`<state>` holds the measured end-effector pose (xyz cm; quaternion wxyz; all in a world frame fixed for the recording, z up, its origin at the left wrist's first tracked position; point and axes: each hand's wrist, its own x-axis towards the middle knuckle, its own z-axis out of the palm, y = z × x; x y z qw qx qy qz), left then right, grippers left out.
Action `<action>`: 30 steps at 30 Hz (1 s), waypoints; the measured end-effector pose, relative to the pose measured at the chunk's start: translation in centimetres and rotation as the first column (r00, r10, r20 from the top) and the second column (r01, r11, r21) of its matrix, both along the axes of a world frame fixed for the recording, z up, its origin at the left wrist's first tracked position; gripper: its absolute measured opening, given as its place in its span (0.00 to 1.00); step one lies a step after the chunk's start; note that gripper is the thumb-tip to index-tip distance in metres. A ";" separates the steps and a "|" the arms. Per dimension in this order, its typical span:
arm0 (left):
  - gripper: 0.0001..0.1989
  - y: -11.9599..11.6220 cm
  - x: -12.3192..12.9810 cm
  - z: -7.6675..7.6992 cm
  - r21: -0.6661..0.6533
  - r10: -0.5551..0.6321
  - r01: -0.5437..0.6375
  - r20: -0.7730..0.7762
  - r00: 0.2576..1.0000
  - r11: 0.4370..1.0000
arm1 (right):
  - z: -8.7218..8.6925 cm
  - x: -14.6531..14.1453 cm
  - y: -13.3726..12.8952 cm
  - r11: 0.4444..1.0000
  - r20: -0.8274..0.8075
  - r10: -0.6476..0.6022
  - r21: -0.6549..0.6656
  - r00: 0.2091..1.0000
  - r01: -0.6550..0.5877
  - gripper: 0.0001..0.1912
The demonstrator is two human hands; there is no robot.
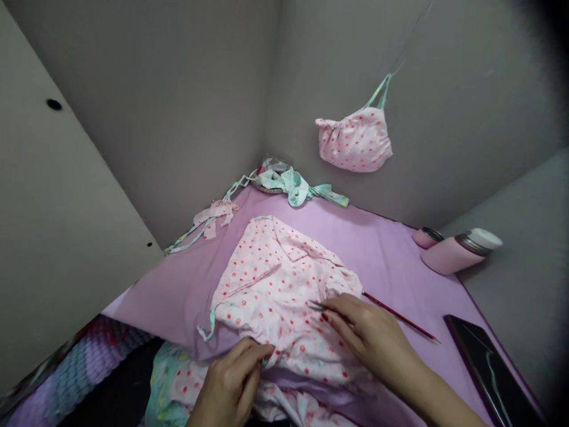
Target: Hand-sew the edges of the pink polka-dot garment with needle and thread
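A pink cotton garment (284,296) with small red prints is spread, partly bunched, in front of me. My left hand (233,376) is closed at its near edge, thumb and forefinger pinching a fold of the cloth. Over the garment's right side, my right hand (367,323) is closed on small thread snips (316,305). Only their two pointed metal blades show, a little apart; the rest is hidden in my fingers. A mint green tie (212,325) hangs from the garment's left corner. More pink and green printed fabric (171,379) lies below, near my left wrist.
A lilac cloth (178,302) covers the table. A red pencil (402,317), a dark phone (489,362) and a pink bottle (453,255) are at the right. Mint fabric strips (296,185) lie in the back corner. A small printed pouch (355,142) hangs on the wall.
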<state>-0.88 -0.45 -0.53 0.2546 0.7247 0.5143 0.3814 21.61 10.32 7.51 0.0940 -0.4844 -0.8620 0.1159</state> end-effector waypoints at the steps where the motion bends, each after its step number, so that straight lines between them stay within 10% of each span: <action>1: 0.16 0.0 0.0 0.0 0.014 -0.003 0.003 -0.003 1.000 1.000 | -0.1 1.0 0.9 0.998 -0.019 -0.055 0.038 0.998 0.056 0.13; 3: 0.16 0.0 -0.1 -0.1 0.044 -0.005 0.005 -0.013 1.000 0.999 | -0.6 3.7 3.3 0.959 -0.044 -0.250 0.124 0.967 0.254 0.15; 6: 0.16 0.0 -0.3 -0.5 0.078 -0.011 0.014 -0.045 0.999 0.997 | -2.3 9.1 7.2 0.759 0.009 -0.629 0.221 0.777 0.612 0.18; 12: 0.17 -0.4 -0.6 -0.9 0.130 -0.020 0.030 -0.078 0.997 0.991 | -5.1 13.9 9.4 0.695 0.014 -0.702 0.232 0.712 0.681 0.17; 16: 0.17 -0.2 -0.1 -0.7 0.110 -0.011 0.018 -0.070 0.997 0.994 | -3.1 7.9 6.5 0.807 -0.085 -0.526 0.264 0.846 0.528 0.16; 18: 0.16 0.0 0.2 -0.4 0.109 -0.013 0.020 -0.064 0.998 0.994 | -1.8 3.3 4.3 0.972 -0.166 -0.103 0.191 0.981 0.135 0.11; 20: 0.17 0.1 0.3 -0.1 0.109 -0.020 0.027 -0.067 0.998 0.994 | -1.2 -1.2 2.3 0.939 -0.179 0.342 0.109 0.923 -0.327 0.11; 22: 0.17 0.0 0.2 0.1 0.121 -0.026 0.035 -0.072 0.997 0.992 | -1.5 -4.6 0.9 0.868 -0.076 0.497 0.043 0.864 -0.495 0.07; 25: 0.17 -0.3 -0.4 0.1 0.127 -0.025 0.035 -0.078 0.997 0.991 | -2.6 -6.6 0.4 0.866 -0.021 0.500 0.015 0.866 -0.500 0.09; 30: 0.17 -0.5 -1.3 -0.3 0.124 0.006 0.001 -0.054 0.998 0.992 | 0.6 -1.3 0.5 0.955 -0.469 0.102 -0.202 0.877 -0.219 0.12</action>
